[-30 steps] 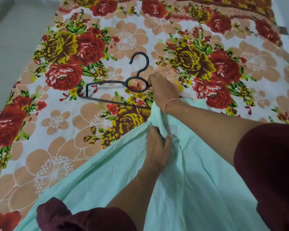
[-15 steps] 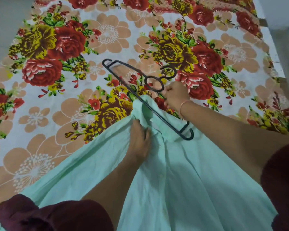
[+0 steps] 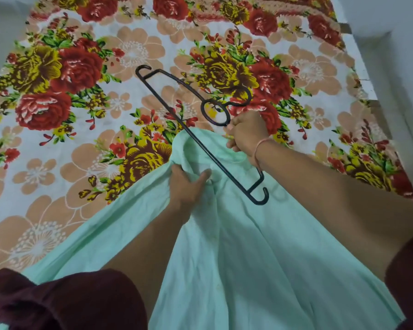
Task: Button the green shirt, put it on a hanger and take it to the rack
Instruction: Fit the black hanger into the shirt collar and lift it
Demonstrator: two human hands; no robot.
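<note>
Fingers of my right hand are curled tight round the black hanger, gripping it just below its ring. A thin pink thread circles that wrist. I see the hanger held on a diagonal: 1 hooked end points up-left over the sheet, and the other sits down-right over the cloth, beside my right forearm. My left hand pinches a bunched fold at the top of the green shirt, thumb on 1 side and curled fingers on the other, close beside the hanger's long bar. From that bunch the shirt spreads down toward me, pale mint and creased, running out of the bottom of the view between my 2 dark maroon sleeves. Under it all is a bed covered by a floral sheet with a white ground, big red and yellow roses, peach blossoms and green leaves. A plain grey surface shows past the sheet's far-left corner. A pale wall runs along the bed's right edge.
</note>
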